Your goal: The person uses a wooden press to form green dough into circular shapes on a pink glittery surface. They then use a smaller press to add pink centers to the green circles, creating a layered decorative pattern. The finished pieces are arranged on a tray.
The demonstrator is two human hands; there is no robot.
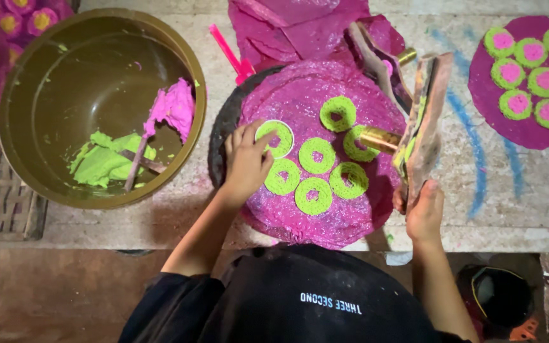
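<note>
Looking down from the head view: left hand (247, 162) sits on the rim of the pink glittery disc (316, 149), fingers (263, 141) loosely curled and pinching the edge of one green dough ring (275, 138), the ring lying flat at the disc's upper left. Six more green rings around it, some touching. Rings look soft, light and stringy, likely to tear or smear; I'd judge best handled by nudging the outer edge with fingertips or lifting from under, not squeezing. Right hand (424, 213) is wrapped closed around the lower end of a wooden hinged press (422, 127), held upright over the disc's right side, its brass nozzle (379, 139) pointing at the rings. Press looks stiff and fairly heavy, caked with dough, so possibly slippery; the handle end is the sensible grip. Disc rests on a dark round tray (218, 136) on the stone surface (522, 190). Brass bowl (27, 159) at left holds green and pink dough. Finished disc (487, 95) with filled rings at right.
</note>
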